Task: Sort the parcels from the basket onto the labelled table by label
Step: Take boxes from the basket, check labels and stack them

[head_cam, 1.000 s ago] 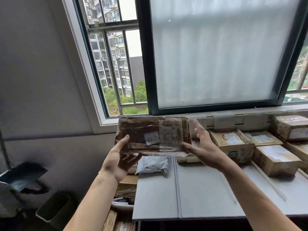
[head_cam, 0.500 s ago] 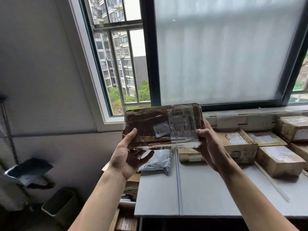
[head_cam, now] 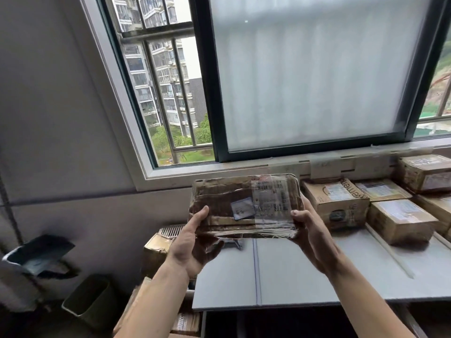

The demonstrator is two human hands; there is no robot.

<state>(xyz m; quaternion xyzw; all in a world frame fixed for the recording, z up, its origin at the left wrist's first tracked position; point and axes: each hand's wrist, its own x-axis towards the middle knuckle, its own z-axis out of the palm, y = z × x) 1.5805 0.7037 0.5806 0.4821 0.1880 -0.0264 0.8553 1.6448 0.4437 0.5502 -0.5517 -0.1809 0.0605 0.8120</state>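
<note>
— What do we record as changed?

— A second ago the right hand (head_cam: 313, 231) stood spread and clear of the parcel (head_cam: 234, 203), and the left hand (head_cam: 189, 245) carried it alone. Now both grip it. The left fingers (head_cam: 210, 248) curl under the near left corner, thumb on the front face. The right fingers (head_cam: 300, 213) wrap the right end. The parcel also sits lower against the window sill (head_cam: 207, 170) than half a second ago.

— And for the task?

— We judge it steadied for reading, not yet placed. It hangs between the two sets of fingers, above the left part of the bench (head_cam: 292, 276), touching nothing else. The boxes (head_cam: 338, 203) already laid out lie beyond the right fingers, apart from it.

— Orientation?

— The long axis runs from the left fingers to the right fingers, nearly level, the right end slightly higher. The broad face is turned toward us. The shipping label (head_cam: 272, 198) sits on the half nearer the right fingers. A small blue sticker (head_cam: 242, 209) lies about midway between the fingers.

— Legible?

— Not to us, since the print is too small. We cannot tell which section of the bench it belongs to.
</note>
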